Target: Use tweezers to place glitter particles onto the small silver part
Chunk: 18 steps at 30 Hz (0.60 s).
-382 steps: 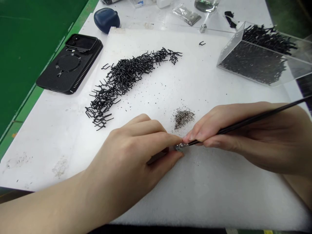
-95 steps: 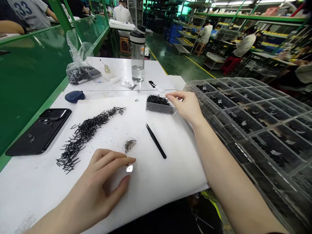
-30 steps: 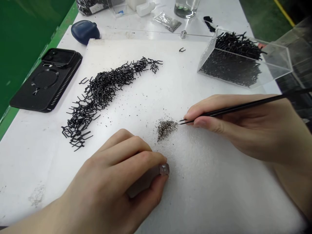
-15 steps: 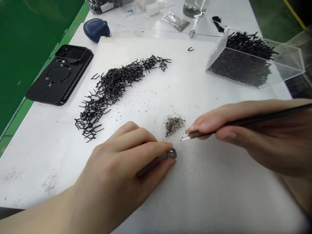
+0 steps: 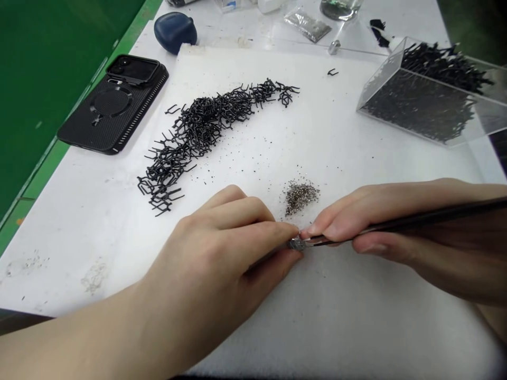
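Note:
My left hand [image 5: 209,258] pinches a small clear, glinting piece [image 5: 295,244] between thumb and fingertips. My right hand [image 5: 376,224] grips slim black tweezers [image 5: 431,219], whose tips reach that piece and appear to touch it. Both hands meet just below a small heap of tiny silvery-grey grains [image 5: 301,197] on a white foam sheet [image 5: 336,316]. Up and to the left lies a long tangled heap of black wire clips [image 5: 194,132], with loose black specks scattered around it. The fingers hide part of the piece.
A clear acrylic box [image 5: 420,100] full of black clips stands at the upper right. A black phone [image 5: 113,105] and a dark blue case [image 5: 175,32] lie on the left. A small bag of grains [image 5: 307,24] and a glass bottle's base [image 5: 340,8] stand beyond the sheet.
My right hand has moved left, bringing the tweezer tips from beside the piece to the piece in my left hand. My left hand has shifted slightly up and right, and the view has shifted slightly.

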Each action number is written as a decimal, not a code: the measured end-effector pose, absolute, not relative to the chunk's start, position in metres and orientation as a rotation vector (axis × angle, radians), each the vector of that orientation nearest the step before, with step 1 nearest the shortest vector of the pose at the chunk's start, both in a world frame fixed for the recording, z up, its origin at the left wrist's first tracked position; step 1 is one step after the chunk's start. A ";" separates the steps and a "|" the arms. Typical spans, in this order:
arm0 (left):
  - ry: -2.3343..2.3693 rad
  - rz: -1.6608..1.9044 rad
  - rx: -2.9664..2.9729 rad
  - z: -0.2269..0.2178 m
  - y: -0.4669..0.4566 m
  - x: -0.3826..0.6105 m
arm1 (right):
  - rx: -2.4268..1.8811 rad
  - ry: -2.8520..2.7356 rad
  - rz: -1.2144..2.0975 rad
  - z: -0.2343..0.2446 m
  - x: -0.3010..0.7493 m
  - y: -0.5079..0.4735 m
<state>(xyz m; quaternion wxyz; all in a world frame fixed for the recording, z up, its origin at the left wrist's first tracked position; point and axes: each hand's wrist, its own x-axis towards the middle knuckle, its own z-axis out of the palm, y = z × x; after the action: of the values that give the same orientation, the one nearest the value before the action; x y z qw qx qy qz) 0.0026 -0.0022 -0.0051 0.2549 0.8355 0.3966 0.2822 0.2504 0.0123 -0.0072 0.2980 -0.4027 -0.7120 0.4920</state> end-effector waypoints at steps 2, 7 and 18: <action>1.075 0.768 2.270 -0.005 -0.003 0.002 | -1.073 -1.908 1.287 -0.007 0.250 0.013; 1.092 0.738 2.277 -0.003 -0.004 0.002 | -1.029 -1.919 1.329 -0.005 0.252 0.013; 1.093 0.730 2.274 -0.005 0.000 0.003 | -1.054 -1.887 1.371 -0.006 0.252 0.013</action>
<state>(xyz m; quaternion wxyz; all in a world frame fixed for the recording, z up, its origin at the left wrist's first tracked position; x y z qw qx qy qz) 0.0030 -0.0002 -0.0046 0.2548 0.8373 0.4023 0.2687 0.2520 0.0127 -0.0063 0.2869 -0.3944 -0.7063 0.5131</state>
